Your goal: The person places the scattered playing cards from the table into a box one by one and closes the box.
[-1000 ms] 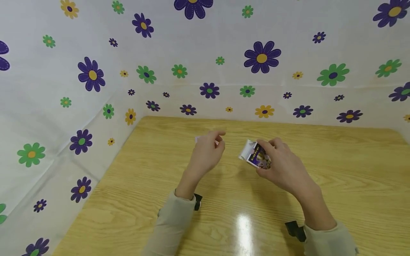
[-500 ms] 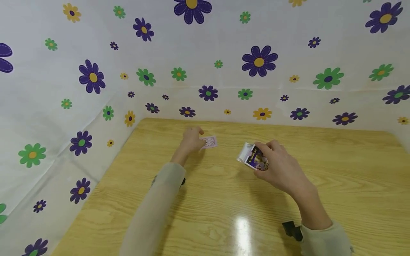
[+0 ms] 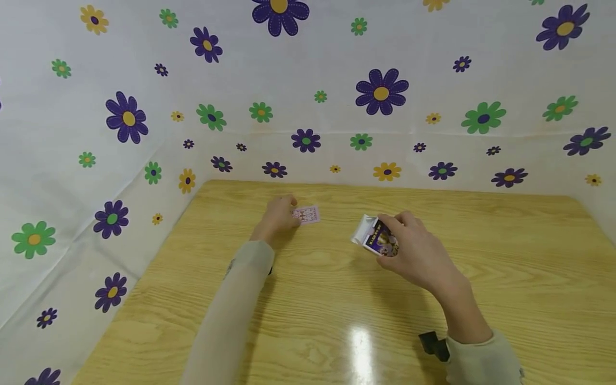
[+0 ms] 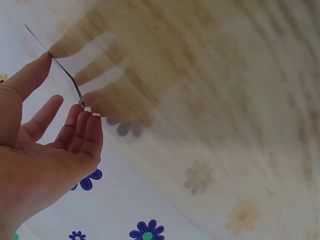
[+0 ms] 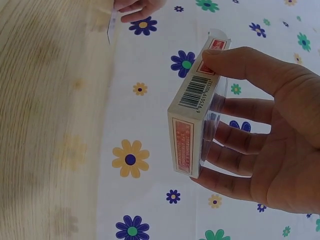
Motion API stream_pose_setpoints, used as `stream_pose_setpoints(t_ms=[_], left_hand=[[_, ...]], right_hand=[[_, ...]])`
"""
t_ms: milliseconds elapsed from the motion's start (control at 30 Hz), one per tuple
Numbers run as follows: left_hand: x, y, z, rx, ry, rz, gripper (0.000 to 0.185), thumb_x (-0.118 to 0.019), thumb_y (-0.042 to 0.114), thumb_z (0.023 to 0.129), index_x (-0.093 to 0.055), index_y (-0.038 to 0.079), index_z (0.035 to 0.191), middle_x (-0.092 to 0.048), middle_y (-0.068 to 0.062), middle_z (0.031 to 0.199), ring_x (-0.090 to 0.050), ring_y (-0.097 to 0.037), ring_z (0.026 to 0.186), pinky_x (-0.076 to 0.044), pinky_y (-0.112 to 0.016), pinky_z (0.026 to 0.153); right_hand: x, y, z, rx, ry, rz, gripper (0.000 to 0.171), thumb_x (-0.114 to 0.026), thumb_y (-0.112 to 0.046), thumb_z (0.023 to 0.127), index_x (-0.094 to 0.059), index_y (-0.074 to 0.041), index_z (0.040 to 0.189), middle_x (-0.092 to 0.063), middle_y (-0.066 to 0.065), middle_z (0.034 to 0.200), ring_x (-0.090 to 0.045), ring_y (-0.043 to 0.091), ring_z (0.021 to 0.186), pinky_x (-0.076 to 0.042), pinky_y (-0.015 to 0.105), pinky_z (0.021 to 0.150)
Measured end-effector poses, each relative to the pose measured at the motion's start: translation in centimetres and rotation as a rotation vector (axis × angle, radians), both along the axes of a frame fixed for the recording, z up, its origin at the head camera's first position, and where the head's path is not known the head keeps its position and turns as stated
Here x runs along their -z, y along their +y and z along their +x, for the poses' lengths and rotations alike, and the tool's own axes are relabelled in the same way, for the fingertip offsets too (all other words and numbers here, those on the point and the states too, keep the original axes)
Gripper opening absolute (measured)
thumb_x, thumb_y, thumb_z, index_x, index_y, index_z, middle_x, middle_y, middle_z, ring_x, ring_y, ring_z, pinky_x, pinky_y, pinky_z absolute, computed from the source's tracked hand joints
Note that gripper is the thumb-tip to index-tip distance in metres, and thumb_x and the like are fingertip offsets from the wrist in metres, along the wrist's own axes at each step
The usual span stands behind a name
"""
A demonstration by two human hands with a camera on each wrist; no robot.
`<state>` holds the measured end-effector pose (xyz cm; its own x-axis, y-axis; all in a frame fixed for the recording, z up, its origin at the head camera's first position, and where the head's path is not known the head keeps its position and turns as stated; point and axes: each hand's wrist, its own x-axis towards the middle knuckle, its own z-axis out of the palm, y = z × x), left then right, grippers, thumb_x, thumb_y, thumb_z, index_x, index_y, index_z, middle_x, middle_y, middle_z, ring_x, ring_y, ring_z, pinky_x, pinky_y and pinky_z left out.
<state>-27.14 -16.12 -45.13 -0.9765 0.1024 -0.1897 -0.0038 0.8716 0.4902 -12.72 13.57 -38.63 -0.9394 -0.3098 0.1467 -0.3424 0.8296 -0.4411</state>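
My left hand reaches to the far part of the wooden table and pinches a pink-backed playing card by its left edge, low at the table's surface. In the left wrist view the playing card shows edge-on between the thumb and the fingertips of my left hand. My right hand grips a card box with its white flap open, just above the table. In the right wrist view the box has a barcode on its side, with my right hand's thumb on top and fingers beneath.
A white cloth with purple, green and yellow flowers walls the table at the back and left. A glare spot lies on the near part of the table. Black wrist straps show at my sleeves.
My left hand has carried the card away from the box, out to the far left, and lowered it to the table. My right hand has stayed nearly still with the box.
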Motion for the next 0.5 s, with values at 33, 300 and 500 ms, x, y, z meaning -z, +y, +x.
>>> stream_pose_setpoints(t_ms=[33,300,500], left_hand=[[0.0,-0.2,0.1,0.006,0.006,-0.009,0.051,-0.067,0.011,0.09,-0.05,0.003,0.137,-0.045,-0.018,0.137,-0.042,-0.032,0.118,-0.038,-0.048,0.107],[0.0,-0.6,0.9,-0.033,-0.058,0.024,0.049,-0.069,0.02,0.092,-0.05,-0.003,0.132,-0.054,-0.018,0.122,-0.048,-0.032,0.109,-0.041,-0.048,0.102],[0.0,-0.5,1.5,-0.042,-0.068,-0.026,0.048,-0.072,0.025,0.09,-0.052,-0.004,0.123,-0.048,-0.022,0.121,-0.042,-0.035,0.111,-0.038,-0.049,0.103]], right_hand=[[0.0,-0.1,0.1,0.001,0.002,0.0,0.074,-0.082,-0.02,0.078,-0.049,-0.006,0.144,-0.052,0.021,0.124,-0.054,0.03,0.098,-0.055,0.044,0.071],[0.1,-0.6,0.7,0.009,0.005,0.007,0.074,-0.082,-0.02,0.078,-0.049,-0.006,0.143,-0.052,0.02,0.122,-0.054,0.03,0.097,-0.054,0.043,0.071],[0.3,-1.0,1.2,0.016,0.008,0.009,0.073,-0.082,-0.02,0.078,-0.05,-0.007,0.143,-0.052,0.02,0.122,-0.054,0.03,0.097,-0.054,0.042,0.07]])
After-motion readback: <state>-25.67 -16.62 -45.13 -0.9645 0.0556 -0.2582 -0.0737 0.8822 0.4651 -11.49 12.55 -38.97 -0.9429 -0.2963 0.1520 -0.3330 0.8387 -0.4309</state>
